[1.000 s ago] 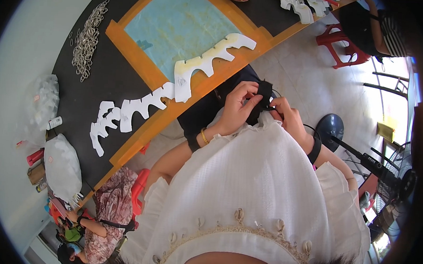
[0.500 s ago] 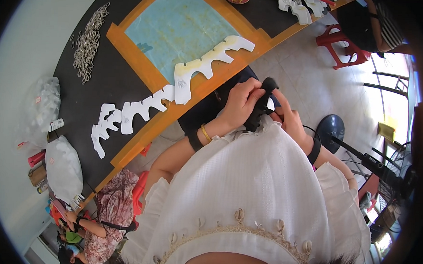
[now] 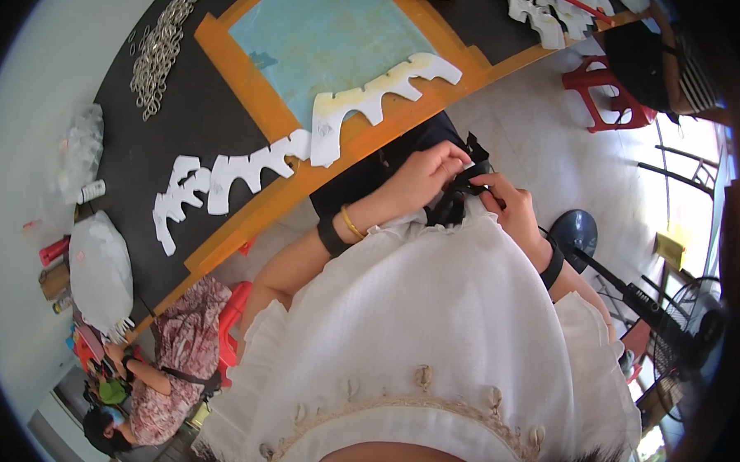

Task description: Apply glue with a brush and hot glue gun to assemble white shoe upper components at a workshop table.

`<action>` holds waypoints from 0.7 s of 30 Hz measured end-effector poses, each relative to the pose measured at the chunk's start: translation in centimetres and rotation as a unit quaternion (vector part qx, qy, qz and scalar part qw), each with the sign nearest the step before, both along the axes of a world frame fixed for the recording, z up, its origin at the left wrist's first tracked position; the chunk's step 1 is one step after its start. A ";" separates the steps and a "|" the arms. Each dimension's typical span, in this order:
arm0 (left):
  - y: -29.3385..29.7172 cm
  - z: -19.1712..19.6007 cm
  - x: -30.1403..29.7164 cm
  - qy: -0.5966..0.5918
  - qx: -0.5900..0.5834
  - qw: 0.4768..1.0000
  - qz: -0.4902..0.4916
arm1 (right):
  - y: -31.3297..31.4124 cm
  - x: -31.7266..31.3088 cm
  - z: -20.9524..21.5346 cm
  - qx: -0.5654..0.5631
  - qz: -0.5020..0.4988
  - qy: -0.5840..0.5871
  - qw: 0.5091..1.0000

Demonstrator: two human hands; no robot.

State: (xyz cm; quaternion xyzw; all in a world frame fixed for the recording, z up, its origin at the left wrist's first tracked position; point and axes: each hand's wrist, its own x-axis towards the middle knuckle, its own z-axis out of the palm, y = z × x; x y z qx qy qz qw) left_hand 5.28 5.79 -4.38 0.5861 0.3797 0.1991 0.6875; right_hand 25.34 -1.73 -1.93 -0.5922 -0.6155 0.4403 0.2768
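At the top of my lap, just off the table's near edge, a crumpled black piece, strap-like and glossy [image 3: 449, 208], lies between my two hands. Its kind is too small and folded to make out. My left hand [image 3: 422, 177] has thumb and fingers pinched together at its upper left side. From the right, my right hand [image 3: 513, 212] grips it with bent fingers and thumb. A sliver of white shows near the left fingertips. White scalloped cut pieces [image 3: 337, 132] lie along the table edge, left of and beyond my hands, touching neither.
A blue sheet framed by orange tape [image 3: 329, 39] covers part of the dark table [image 3: 227, 101]. Metal rings [image 3: 159, 52] are heaped at the far left. Plastic bags [image 3: 100, 260] stand at the left, near a seated person. A red stool [image 3: 611, 97] and a fan [image 3: 680, 319] are on the right.
The black piece, bunched upright between both hands before, is now lower and more spread. My right fingers have curled inward onto it. The whole view has shifted slightly.
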 end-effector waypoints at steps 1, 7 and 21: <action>0.1 0.6 -0.9 -0.029 -0.058 0.997 0.030 | 0.0 -0.1 0.1 -0.005 0.009 -0.001 1.000; -3.4 2.8 -9.1 0.080 0.000 0.996 0.033 | -0.4 -0.6 -0.4 0.003 -0.029 0.021 0.999; -16.1 0.6 -15.2 0.146 -0.119 0.953 0.237 | 0.9 -2.0 -0.2 -0.057 0.035 -0.043 0.997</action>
